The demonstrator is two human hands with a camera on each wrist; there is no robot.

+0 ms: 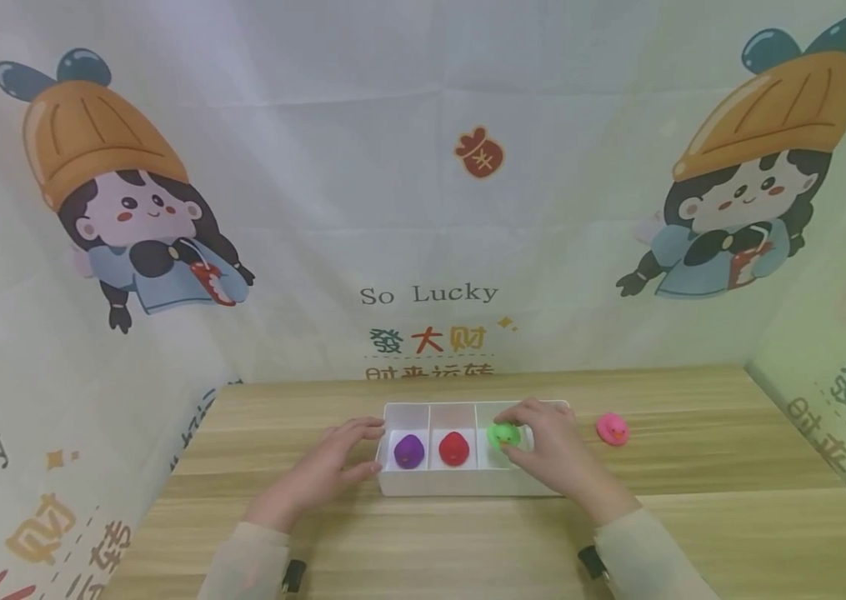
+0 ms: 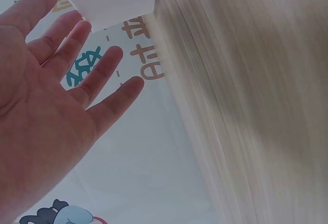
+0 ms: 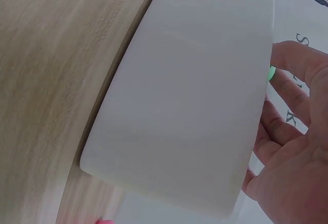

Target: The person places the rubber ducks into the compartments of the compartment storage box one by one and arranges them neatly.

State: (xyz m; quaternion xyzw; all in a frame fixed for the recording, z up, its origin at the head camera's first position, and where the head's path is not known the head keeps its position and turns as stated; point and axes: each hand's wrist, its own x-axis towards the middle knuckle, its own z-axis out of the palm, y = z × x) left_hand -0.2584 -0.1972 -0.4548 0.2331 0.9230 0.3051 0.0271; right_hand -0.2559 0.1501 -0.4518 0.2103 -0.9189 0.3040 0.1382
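Observation:
A white divided box [image 1: 460, 483] sits on the table. In its leftmost compartment is a purple rubber duck [image 1: 409, 452], and a red rubber duck [image 1: 454, 448] occupies the one beside it. My right hand [image 1: 553, 442] pinches a green rubber duck [image 1: 503, 436] within the third compartment from the left; the right wrist view shows just a sliver of green past the box wall. My left hand [image 1: 336, 462] is at the box's left end, fingertips right by the wall. In the left wrist view its fingers [image 2: 105, 75] are spread and relaxed, holding nothing.
A pink rubber duck [image 1: 613, 429] lies on the wooden table [image 1: 302, 550] to the right of the box. Behind the table's far edge hangs a printed cloth backdrop [image 1: 317, 208], which also lines both sides.

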